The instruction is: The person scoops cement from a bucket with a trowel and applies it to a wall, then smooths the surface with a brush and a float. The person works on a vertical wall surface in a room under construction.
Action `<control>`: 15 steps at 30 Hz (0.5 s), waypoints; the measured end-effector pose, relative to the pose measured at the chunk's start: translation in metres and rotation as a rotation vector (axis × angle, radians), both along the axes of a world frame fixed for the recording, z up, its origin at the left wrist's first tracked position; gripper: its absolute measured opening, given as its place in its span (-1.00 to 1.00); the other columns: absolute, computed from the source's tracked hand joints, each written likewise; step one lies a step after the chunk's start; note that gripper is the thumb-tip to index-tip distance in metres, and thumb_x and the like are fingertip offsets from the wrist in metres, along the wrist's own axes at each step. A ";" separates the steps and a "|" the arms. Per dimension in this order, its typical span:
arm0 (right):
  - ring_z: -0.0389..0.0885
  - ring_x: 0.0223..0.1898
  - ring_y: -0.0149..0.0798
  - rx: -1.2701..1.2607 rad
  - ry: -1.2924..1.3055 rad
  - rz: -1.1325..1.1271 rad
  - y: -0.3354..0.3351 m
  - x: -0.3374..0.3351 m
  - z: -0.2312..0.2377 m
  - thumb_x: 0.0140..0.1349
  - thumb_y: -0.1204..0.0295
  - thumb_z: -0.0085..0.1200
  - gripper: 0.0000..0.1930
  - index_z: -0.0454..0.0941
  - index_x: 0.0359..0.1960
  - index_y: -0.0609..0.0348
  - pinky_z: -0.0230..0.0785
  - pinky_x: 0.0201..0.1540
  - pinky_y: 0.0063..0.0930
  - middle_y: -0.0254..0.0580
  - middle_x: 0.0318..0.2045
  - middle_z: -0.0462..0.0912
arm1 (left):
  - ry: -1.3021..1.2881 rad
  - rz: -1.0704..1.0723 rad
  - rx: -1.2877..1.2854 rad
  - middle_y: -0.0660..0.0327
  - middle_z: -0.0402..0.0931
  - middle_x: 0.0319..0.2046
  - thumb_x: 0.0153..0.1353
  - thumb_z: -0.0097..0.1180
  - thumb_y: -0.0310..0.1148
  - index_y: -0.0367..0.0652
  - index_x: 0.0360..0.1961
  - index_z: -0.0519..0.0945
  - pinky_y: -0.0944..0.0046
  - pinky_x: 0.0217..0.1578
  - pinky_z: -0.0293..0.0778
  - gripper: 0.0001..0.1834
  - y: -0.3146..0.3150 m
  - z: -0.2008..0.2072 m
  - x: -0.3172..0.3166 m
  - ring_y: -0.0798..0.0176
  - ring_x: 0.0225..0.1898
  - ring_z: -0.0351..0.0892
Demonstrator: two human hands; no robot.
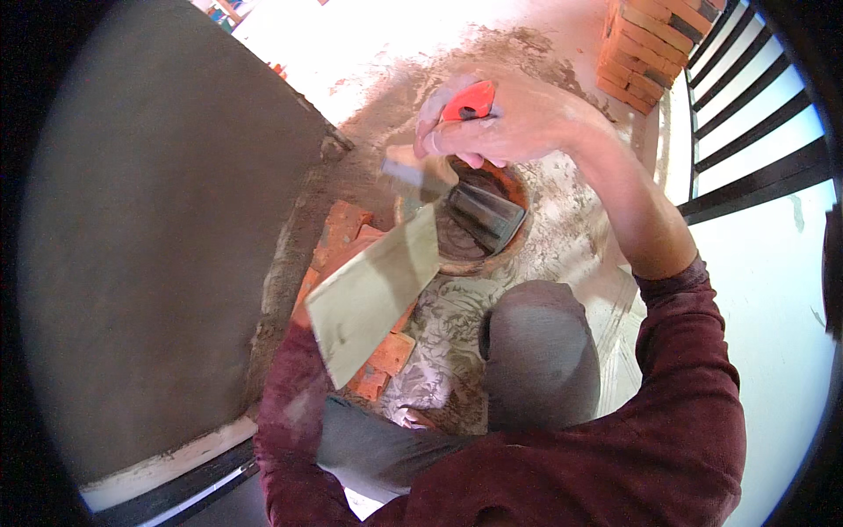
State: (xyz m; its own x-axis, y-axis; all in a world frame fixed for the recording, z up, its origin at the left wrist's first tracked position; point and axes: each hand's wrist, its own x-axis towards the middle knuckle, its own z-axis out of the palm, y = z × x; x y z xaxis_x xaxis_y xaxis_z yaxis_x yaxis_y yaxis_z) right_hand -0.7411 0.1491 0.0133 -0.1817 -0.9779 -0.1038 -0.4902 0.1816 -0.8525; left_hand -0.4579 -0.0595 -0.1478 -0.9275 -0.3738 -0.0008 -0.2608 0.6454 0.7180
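A grey wall (167, 228) filled the left side, and black railings (746, 110) stood at the right. A brick stack (645, 53) rose near the railings. The person's bent knee (544, 351) came up in the middle. Beyond it sat a round bucket (502, 179), probably placed there to be within easy reach. A pale tile (373, 294) slanted across its near-left side, above loose bricks (391, 354), face upward, perhaps to leave that face clear. The left sleeve (290, 395) ran up behind the tile; the left hand was hidden, so I cannot tell its grip. A dark container (487, 215) lay tilted inside the bucket. Above it, the right hand (518, 119) was closed around a tool's red handle (471, 102), its far end blurred.
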 end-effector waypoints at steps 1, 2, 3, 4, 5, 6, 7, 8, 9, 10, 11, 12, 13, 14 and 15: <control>0.51 -0.66 -0.47 0.017 -0.018 0.043 -0.003 0.003 0.004 0.22 0.25 0.12 -0.80 0.67 -0.26 0.05 0.35 -0.57 -0.53 -0.35 -0.66 0.57 | 0.002 -0.003 0.008 0.08 0.42 0.12 0.37 0.06 -0.17 -0.22 0.24 0.34 0.10 0.16 0.32 -0.48 0.001 0.001 0.000 0.16 0.17 0.36; 0.49 -0.67 -0.47 0.026 -0.034 0.093 -0.005 0.008 0.010 0.21 0.26 0.12 -0.81 0.67 -0.26 0.05 0.35 -0.57 -0.53 -0.35 -0.66 0.57 | 0.007 0.002 0.006 0.08 0.43 0.12 0.36 0.07 -0.17 -0.23 0.23 0.35 0.10 0.16 0.33 -0.48 0.002 0.008 0.002 0.17 0.17 0.37; 0.49 -0.67 -0.44 0.104 0.005 0.021 -0.005 0.016 0.005 0.22 0.26 0.11 -0.81 0.66 -0.29 0.07 0.36 -0.58 -0.50 -0.32 -0.68 0.57 | 0.013 -0.007 0.009 0.09 0.43 0.11 0.36 0.07 -0.17 -0.23 0.23 0.35 0.10 0.15 0.33 -0.48 0.002 0.010 -0.002 0.17 0.17 0.37; 0.50 -0.68 -0.41 0.165 0.158 0.030 -0.009 0.012 -0.018 0.24 0.26 0.10 -0.81 0.65 -0.30 0.08 0.37 -0.58 -0.48 -0.31 -0.69 0.57 | 0.013 -0.020 0.013 0.09 0.44 0.11 0.36 0.07 -0.18 -0.23 0.23 0.35 0.11 0.15 0.34 -0.49 0.004 0.013 -0.003 0.18 0.16 0.38; 0.51 -0.68 -0.39 0.224 0.323 0.030 -0.012 0.001 -0.053 0.25 0.26 0.09 -0.80 0.65 -0.31 0.10 0.37 -0.59 -0.46 -0.29 -0.70 0.56 | 0.021 -0.037 0.023 0.09 0.45 0.10 0.36 0.08 -0.18 -0.24 0.22 0.35 0.11 0.15 0.34 -0.49 0.004 0.015 -0.008 0.18 0.16 0.38; 0.55 -0.69 -0.38 0.022 0.444 0.052 -0.003 -0.021 -0.093 0.27 0.25 0.06 -0.79 0.63 -0.32 0.10 0.39 -0.59 -0.45 -0.26 -0.72 0.56 | 0.039 -0.067 0.029 0.09 0.45 0.09 0.36 0.08 -0.18 -0.24 0.22 0.36 0.11 0.14 0.35 -0.49 0.006 0.019 -0.017 0.19 0.15 0.38; 0.55 -0.69 -0.39 0.067 0.250 -0.044 0.004 -0.006 -0.068 0.29 0.27 0.03 -0.78 0.63 -0.31 0.14 0.40 -0.58 -0.47 -0.26 -0.70 0.57 | 0.046 -0.067 0.054 0.09 0.46 0.09 0.36 0.09 -0.19 -0.25 0.22 0.36 0.11 0.14 0.35 -0.49 0.006 0.017 -0.016 0.19 0.15 0.39; 0.55 -0.69 -0.41 0.092 0.063 -0.157 0.014 0.010 -0.039 0.31 0.29 0.01 -0.76 0.63 -0.31 0.17 0.40 -0.57 -0.49 -0.25 -0.68 0.58 | 0.056 -0.068 0.066 0.10 0.47 0.08 0.35 0.09 -0.19 -0.25 0.21 0.36 0.11 0.13 0.36 -0.49 0.005 0.018 -0.015 0.20 0.14 0.39; 0.57 -0.67 -0.42 0.000 0.006 -0.209 0.021 0.019 -0.024 0.31 0.29 -0.01 -0.75 0.64 -0.33 0.19 0.42 -0.55 -0.49 -0.25 -0.67 0.60 | 0.059 -0.076 0.084 0.10 0.47 0.07 0.35 0.10 -0.20 -0.25 0.21 0.36 0.11 0.13 0.36 -0.49 0.006 0.020 -0.016 0.21 0.14 0.40; 0.59 -0.66 -0.43 -0.097 -0.046 -0.269 0.030 0.025 -0.009 0.32 0.29 -0.02 -0.73 0.65 -0.35 0.21 0.44 -0.54 -0.49 -0.25 -0.66 0.62 | 0.066 -0.088 0.100 0.10 0.48 0.07 0.35 0.10 -0.20 -0.26 0.21 0.36 0.11 0.12 0.37 -0.49 0.010 0.021 -0.016 0.21 0.13 0.40; 0.57 -0.66 -0.45 -0.191 -0.123 -0.288 0.036 0.033 0.003 0.33 0.30 -0.01 -0.74 0.65 -0.31 0.21 0.41 -0.56 -0.54 -0.26 -0.63 0.62 | 0.075 -0.110 0.126 0.10 0.48 0.06 0.35 0.11 -0.20 -0.26 0.20 0.37 0.11 0.12 0.37 -0.49 0.012 0.020 -0.019 0.22 0.13 0.41; 0.56 -0.66 -0.47 -0.299 -0.203 -0.298 0.038 0.039 0.012 0.35 0.31 0.00 -0.75 0.66 -0.27 0.21 0.39 -0.58 -0.58 -0.28 -0.61 0.61 | 0.083 -0.132 0.146 0.10 0.49 0.05 0.35 0.11 -0.21 -0.27 0.20 0.37 0.11 0.11 0.38 -0.50 0.014 0.020 -0.023 0.22 0.12 0.41; 0.55 -0.67 -0.48 -0.350 -0.219 -0.254 0.036 0.043 0.019 0.35 0.33 0.00 -0.76 0.65 -0.28 0.22 0.38 -0.59 -0.59 -0.29 -0.61 0.61 | 0.087 -0.149 0.173 0.11 0.50 0.05 0.35 0.12 -0.21 -0.27 0.20 0.37 0.11 0.11 0.38 -0.50 0.019 0.020 -0.026 0.23 0.12 0.41; 0.54 -0.67 -0.48 -0.394 -0.235 -0.213 0.037 0.045 0.024 0.36 0.35 0.01 -0.77 0.65 -0.29 0.22 0.37 -0.60 -0.60 -0.30 -0.62 0.60 | 0.090 -0.161 0.205 0.11 0.50 0.04 0.34 0.12 -0.21 -0.27 0.19 0.37 0.12 0.11 0.39 -0.50 0.022 0.022 -0.030 0.23 0.11 0.42; 0.53 -0.67 -0.49 -0.425 -0.254 -0.178 0.040 0.050 0.026 0.36 0.36 0.01 -0.78 0.65 -0.30 0.22 0.35 -0.61 -0.61 -0.31 -0.62 0.59 | 0.095 -0.165 0.246 0.11 0.51 0.04 0.34 0.13 -0.22 -0.28 0.19 0.37 0.12 0.10 0.39 -0.50 0.025 0.022 -0.033 0.24 0.11 0.42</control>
State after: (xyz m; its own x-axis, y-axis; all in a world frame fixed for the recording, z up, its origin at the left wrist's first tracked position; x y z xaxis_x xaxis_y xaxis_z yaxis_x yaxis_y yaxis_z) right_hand -0.6916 0.1887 0.0393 -0.3699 -0.8994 0.2328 -0.2518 -0.1442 -0.9570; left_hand -0.4910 -0.0346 -0.1254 -0.9760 -0.2171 0.0169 -0.0911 0.4776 0.8738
